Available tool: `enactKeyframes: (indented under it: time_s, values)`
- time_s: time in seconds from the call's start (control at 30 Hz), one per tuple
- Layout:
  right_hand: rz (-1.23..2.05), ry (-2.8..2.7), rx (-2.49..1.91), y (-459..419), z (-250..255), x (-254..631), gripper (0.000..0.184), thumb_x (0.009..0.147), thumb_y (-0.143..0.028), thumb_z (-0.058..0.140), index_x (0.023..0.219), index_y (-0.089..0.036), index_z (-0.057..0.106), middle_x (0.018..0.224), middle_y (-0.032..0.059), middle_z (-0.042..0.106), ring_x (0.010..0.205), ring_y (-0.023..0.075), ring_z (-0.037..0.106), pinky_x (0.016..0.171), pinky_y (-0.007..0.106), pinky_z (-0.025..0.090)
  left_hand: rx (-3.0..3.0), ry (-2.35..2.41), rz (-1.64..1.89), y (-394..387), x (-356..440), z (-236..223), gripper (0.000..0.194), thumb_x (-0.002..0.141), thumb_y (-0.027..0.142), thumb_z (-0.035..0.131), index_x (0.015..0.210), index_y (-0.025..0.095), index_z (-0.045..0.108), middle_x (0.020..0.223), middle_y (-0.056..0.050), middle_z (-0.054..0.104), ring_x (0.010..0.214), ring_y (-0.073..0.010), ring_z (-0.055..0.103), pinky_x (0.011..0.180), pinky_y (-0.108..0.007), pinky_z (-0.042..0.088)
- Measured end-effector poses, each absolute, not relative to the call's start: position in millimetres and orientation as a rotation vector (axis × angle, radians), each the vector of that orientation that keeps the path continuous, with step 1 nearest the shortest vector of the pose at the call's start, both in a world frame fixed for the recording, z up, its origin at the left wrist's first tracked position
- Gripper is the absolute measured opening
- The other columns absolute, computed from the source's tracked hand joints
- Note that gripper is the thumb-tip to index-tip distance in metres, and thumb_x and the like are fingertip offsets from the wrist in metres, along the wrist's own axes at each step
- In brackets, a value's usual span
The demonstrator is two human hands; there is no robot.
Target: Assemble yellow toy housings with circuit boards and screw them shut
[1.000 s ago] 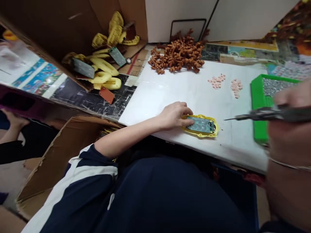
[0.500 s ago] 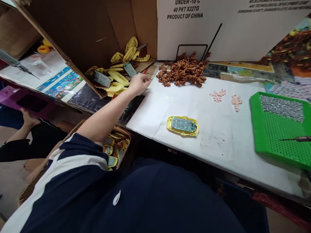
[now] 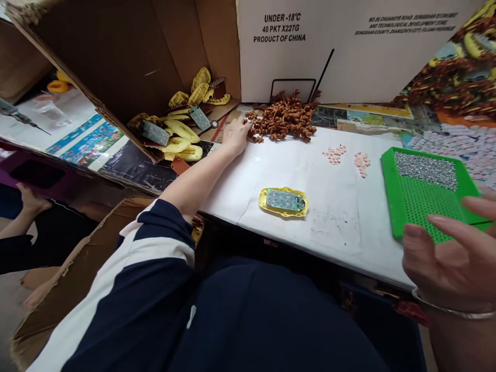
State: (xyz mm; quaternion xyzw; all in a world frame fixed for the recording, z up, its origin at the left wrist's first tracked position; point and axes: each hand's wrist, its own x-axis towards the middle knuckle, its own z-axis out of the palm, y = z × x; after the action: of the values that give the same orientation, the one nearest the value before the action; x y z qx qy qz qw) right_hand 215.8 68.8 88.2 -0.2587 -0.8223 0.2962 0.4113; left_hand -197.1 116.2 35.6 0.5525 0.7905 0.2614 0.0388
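"Reaching to the left edge of the brown pieces (image 3: 287, 120): left hand (image 3: 235, 137), item one on my feed. Fingers bunched and curled downward; whether they pinch a piece, I cannot tell."

"And item two?"

"Right hand (image 3: 457, 253), before the near side of the green tray (image 3: 391, 206). Fingers spread apart, palm partly hidden from me. Thin dark shaft (image 3: 480, 223), one, just behind those fingers."

"Where do I enter the yellow shell (image 3: 263, 199)?"

"On the counter (image 3: 232, 191), between the hands and well apart from both. One, hollow side up, seating a green circuit board (image 3: 284, 200)."

"Contents around it?"

"Pink pieces (image 3: 334, 154), small, two loose clusters, on the counter between the brown pieces and the tray. Metal pieces (image 3: 426, 170), silvery, massed at the tray's far end; perforated bed toward me."

"Outer stock, as I see it: black wire stand (image 3: 293, 80), one, behind the brown pieces; white carton (image 3: 341, 46), one, behind that, black lettering."

"I add one cardboard box (image 3: 182, 31), brown, left of the left hand, yellow parts (image 3: 182, 132) heaped in its mouth."
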Motion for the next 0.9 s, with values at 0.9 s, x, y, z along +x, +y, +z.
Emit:
enactKeyframes:
  time_s: [0.9]
  values:
    - [1.488, -2.01, -0.775, 72, 51, 122, 0.023, 0.08, -0.04, 0.074, 0.088, -0.019, 0.074, 0.086, 0.0046, 0.074, 0.079, 0.0172, 0.068, 0.078, 0.035, 0.06, 1.131, 0.803, 0.941, 16, -78, 51, 0.028, 0.073, 0.032, 0.083, 0.089, 0.016, 0.066, 0.069, 0.004, 0.058, 0.059, -0.0068, 0.051, 0.059, -0.022, 0.039]
